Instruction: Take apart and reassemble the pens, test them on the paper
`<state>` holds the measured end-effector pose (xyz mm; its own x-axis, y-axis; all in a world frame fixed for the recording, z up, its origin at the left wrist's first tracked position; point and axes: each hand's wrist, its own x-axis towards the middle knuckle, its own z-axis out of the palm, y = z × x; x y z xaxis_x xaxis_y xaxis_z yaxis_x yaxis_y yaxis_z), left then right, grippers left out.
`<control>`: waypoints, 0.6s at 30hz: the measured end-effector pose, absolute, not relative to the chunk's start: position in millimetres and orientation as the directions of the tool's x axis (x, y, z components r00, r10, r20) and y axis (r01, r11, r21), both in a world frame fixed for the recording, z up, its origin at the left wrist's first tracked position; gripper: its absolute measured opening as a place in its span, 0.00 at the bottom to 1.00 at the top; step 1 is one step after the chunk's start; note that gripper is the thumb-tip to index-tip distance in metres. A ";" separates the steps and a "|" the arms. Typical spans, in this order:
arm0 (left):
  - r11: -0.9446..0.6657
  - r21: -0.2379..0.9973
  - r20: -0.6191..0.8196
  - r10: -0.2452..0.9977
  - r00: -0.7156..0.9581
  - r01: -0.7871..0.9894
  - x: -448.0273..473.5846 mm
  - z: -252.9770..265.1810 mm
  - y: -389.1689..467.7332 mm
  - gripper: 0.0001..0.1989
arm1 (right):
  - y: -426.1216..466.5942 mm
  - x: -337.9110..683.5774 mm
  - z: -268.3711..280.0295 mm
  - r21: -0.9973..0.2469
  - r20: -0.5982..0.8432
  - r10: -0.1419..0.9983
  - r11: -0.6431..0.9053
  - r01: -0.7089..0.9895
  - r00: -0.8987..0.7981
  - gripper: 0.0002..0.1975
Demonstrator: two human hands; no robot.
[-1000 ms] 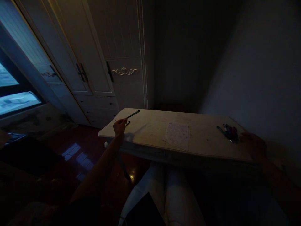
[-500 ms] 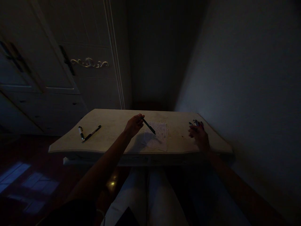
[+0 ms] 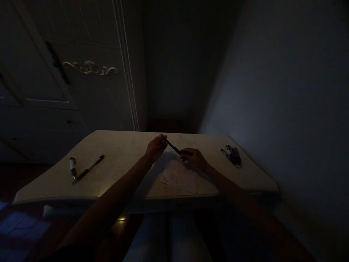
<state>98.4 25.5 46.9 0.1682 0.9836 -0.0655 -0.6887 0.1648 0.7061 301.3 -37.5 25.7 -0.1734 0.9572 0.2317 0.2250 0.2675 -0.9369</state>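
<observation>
A dark green pen (image 3: 172, 146) is held slantwise above a sheet of paper (image 3: 181, 178) with faint marks on it. My left hand (image 3: 157, 147) is closed on the pen's upper left end. At the lower right end, the fingers of my right hand (image 3: 193, 158) pinch the same pen. The paper lies near the table's front edge, partly in shadow below both hands. Dim light hides the detail of the fingertips.
The pale table (image 3: 122, 156) carries several pens (image 3: 232, 155) bunched at the right. On its left lie a white-and-black pen (image 3: 89, 169) and a short thick marker-like pen (image 3: 72, 167). A wall (image 3: 272, 102) borders the right side; a cabinet (image 3: 100, 102) stands at the back left.
My right hand has left the bunch of pens at the right and come to the green pen's lower end. My left hand still holds the pen. The view has shifted slightly.
</observation>
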 end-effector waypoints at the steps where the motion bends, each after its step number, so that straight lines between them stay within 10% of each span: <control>1: 0.170 0.706 -0.055 0.981 0.187 -0.688 98.8 45.3 29.0 0.05 | -33.0 299.3 24.3 -0.939 0.217 0.962 0.252 0.233 -0.163 0.12; 18: 0.189 0.817 -0.040 0.961 0.273 -0.544 111.2 10.0 46.7 0.21 | -3.8 296.4 17.4 -0.783 0.290 0.887 0.435 0.445 -0.358 0.08</control>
